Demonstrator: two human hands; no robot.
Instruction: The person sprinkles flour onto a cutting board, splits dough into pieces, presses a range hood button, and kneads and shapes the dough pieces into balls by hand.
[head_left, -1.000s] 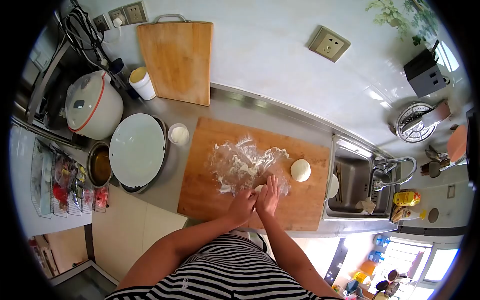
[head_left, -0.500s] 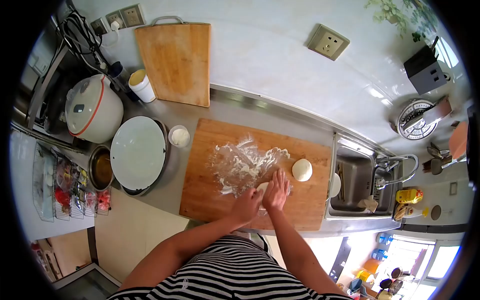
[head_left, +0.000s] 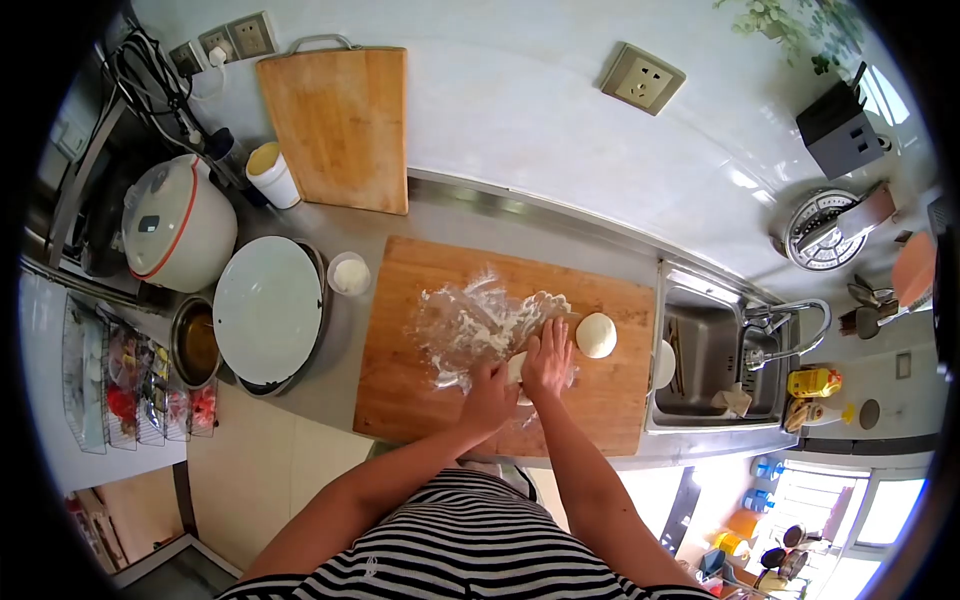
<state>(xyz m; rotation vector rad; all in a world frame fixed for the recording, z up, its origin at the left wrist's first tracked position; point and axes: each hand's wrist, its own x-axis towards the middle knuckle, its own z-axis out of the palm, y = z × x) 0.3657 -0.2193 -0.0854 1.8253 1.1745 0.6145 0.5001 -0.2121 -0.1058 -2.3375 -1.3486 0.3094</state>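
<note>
A piece of dough [head_left: 516,368] lies on the floured cutting board [head_left: 415,405], mostly covered by my two hands. My left hand [head_left: 487,398] has its fingers curled and closed on the dough's left edge. Flat on the right side of the same dough rests my right hand [head_left: 547,362], its fingers stretched forward. A round, smooth dough ball [head_left: 596,336] sits just right of my right fingertips. Loose flour [head_left: 480,315] is smeared over the board beyond both hands.
Left of the board stand a small cup of flour [head_left: 349,274], a large white enamel basin [head_left: 268,310], a metal bowl [head_left: 196,342] and a lidded pot [head_left: 180,225]. A steel sink [head_left: 700,400] borders the right side. Another cutting board [head_left: 340,130] leans on the wall.
The view has shifted slightly, so the surroundings appear a little further left. My hands stay on the dough, with the left fingers now further forward along its edge.
</note>
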